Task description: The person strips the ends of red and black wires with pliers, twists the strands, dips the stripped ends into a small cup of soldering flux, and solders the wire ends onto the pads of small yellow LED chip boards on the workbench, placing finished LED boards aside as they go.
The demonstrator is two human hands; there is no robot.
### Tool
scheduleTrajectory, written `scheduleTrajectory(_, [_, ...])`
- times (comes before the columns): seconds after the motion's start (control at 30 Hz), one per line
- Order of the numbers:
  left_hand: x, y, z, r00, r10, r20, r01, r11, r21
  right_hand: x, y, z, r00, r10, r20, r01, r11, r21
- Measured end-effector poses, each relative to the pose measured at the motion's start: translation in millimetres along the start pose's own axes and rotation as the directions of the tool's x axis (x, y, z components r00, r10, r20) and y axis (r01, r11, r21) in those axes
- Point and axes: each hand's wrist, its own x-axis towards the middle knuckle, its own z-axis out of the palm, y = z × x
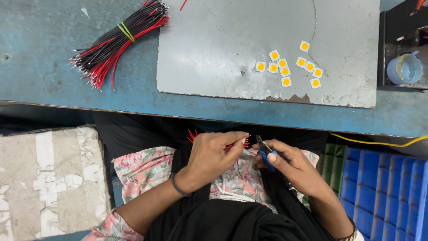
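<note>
Item: short red wires [232, 145], a small bunch pinched in our left hand [214, 154] over the lap, below the desk [133, 96] edge; long axis running left to right, cut ends toward our right hand [292, 163]; right hand closed around blue-handled cutters [266, 154], tips just beside the wire ends; both hands near, almost touching.

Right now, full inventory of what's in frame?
wire bundle: one, black and red, tied with a yellow-green band, bench top left
grey board: one, on the blue bench
square chips: eleven, white with yellow centres, on the board
cup: one, light blue, far right
crate: one, blue, lower right
yellow cable: one, right, below bench edge
red wires: a few, in left hand
cutters: one, blue-handled, in right hand
</note>
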Motion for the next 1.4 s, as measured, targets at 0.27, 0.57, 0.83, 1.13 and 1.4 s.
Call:
scheduleTrajectory(0.27, [32, -26, 9, 0.998, 0.064, 0.004, -0.063, 0.998, -0.026, 34, 3, -18, 1.0, 0.018, -0.002, -0.018, 0.997, -0.072])
scheduleTrajectory(0.57, [47, -43, 15, 0.999, 0.014, 0.032, -0.012, 0.999, -0.049, 55, 11, -27, 1.0, 0.022, -0.015, -0.024, 0.994, -0.111])
scheduleTrajectory(0.83, [44, -46, 18, 0.999, -0.031, 0.042, 0.034, 0.996, -0.079, 57, 18, -28, 0.999, -0.038, -0.024, 0.031, 0.974, -0.225])
scheduleTrajectory(1.13, [37, -45, 21, 0.996, -0.06, 0.07, 0.067, 0.992, -0.104, 50, 23, -26, 0.999, 0.012, -0.051, -0.023, 0.975, -0.223])
scheduleTrajectory(1.4, [37, -43, 22, 0.994, -0.069, 0.08, 0.077, 0.99, -0.114, 48, 20, -27, 1.0, 0.007, -0.022, -0.012, 0.977, -0.215])
